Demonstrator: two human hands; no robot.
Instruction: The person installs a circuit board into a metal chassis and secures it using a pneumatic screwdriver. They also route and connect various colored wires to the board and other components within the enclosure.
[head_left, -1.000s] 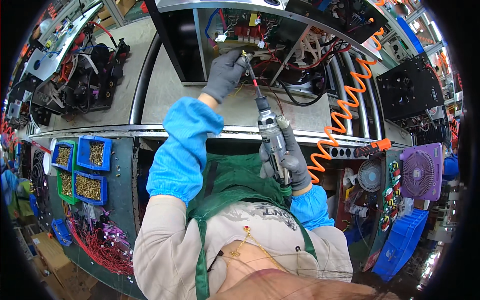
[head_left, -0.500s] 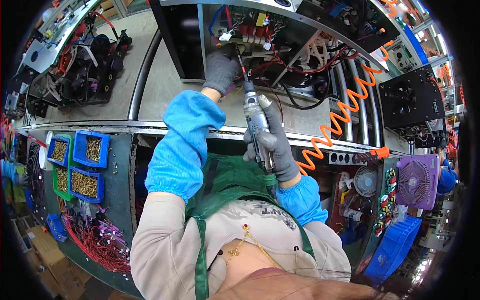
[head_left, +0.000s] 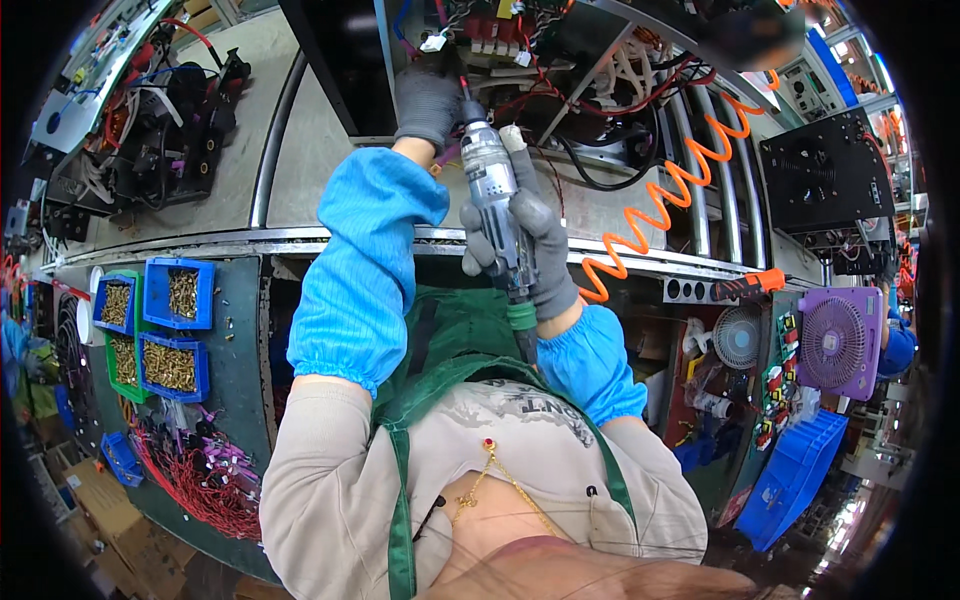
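Three blue bins (head_left: 178,323) of brass-coloured fittings (head_left: 168,367), right hand (head_left: 543,222) gripping power screwdriver (head_left: 490,180), left hand (head_left: 428,105) at open cabinet (head_left: 342,55), grip hidden

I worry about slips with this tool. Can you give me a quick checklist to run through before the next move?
1. Driver gripped: ok, in the right hand.
2. Left hand away from the bit: not ok, close beside it.
3. Bit tip seated: cannot tell, the tip is hidden.
4. Gloves on both hands: ok.
5. Orange coil away from the bit: ok, off to the right.
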